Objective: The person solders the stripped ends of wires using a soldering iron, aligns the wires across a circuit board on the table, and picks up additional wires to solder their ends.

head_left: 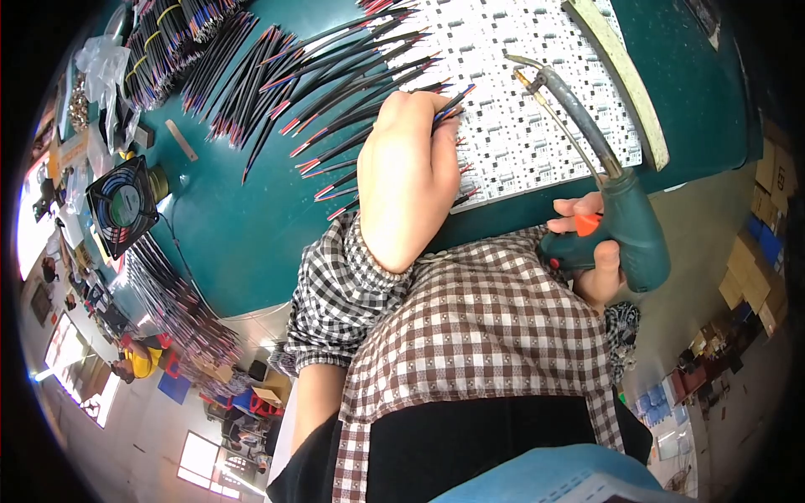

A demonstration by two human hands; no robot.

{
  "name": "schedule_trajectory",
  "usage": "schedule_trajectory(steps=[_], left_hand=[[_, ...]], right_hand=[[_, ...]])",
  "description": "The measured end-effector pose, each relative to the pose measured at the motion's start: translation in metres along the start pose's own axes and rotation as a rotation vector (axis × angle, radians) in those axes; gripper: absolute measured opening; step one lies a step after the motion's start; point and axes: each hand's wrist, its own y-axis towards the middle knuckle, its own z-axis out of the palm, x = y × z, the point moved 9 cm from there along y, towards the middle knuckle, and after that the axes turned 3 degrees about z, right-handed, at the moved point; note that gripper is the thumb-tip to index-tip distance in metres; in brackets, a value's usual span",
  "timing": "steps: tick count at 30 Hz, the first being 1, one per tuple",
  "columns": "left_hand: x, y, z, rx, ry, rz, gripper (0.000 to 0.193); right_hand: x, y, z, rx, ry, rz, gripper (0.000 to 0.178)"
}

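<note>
My left hand [401,172] rests at the left edge of a white circuit board panel [537,155] dotted with small dark parts. Its thumb and fingers are closed on a thin black cable [453,104], whose coloured wire ends point up and right over the panel. In my right hand [605,272] is a green soldering gun [639,230] with an orange trigger. Its metal tube and bent tip reach over the panel, and a second thin tube runs alongside. More black cables [335,80] with red, blue and white ends fan out along the panel's left edge.
A pale curved strip [629,84] borders the panel on the right. On the green table [239,272], a small black fan [123,206] stands at left, near piled cable bundles [168,42] and clear plastic bags [101,63]. Cardboard boxes [746,281] sit beyond at far right.
</note>
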Motion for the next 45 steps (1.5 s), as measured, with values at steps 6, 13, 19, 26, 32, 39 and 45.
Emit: schedule_trajectory(steps=[6, 13, 19, 26, 32, 39, 45], left_hand=[[-0.012, 0.002, -0.001, -0.031, 0.1, 0.059, 0.013], [0.0, 0.009, -0.003, -0.004, 0.171, -0.043, 0.012], [0.007, 0.008, -0.006, -0.021, 0.138, -0.068, 0.013], [0.014, 0.007, -0.01, 0.021, 0.035, -0.171, 0.011], [0.011, 0.007, -0.009, -0.005, 0.139, -0.082, 0.012], [0.01, 0.005, -0.007, -0.03, 0.115, -0.098, 0.012], [0.009, 0.007, -0.006, -0.021, 0.114, -0.085, 0.012]], right_hand=[[-0.005, 0.004, -0.001, -0.031, 0.034, 0.018, 0.063], [-0.006, 0.009, 0.0, -0.014, 0.059, 0.001, 0.061], [-0.008, 0.012, 0.001, -0.001, 0.092, -0.014, 0.061], [-0.012, 0.013, -0.001, -0.005, 0.126, -0.002, 0.06], [-0.01, 0.013, -0.001, 0.003, 0.105, 0.001, 0.061], [-0.007, 0.015, 0.0, 0.027, 0.088, -0.011, 0.058], [-0.006, 0.016, 0.0, 0.045, 0.096, 0.005, 0.057]])
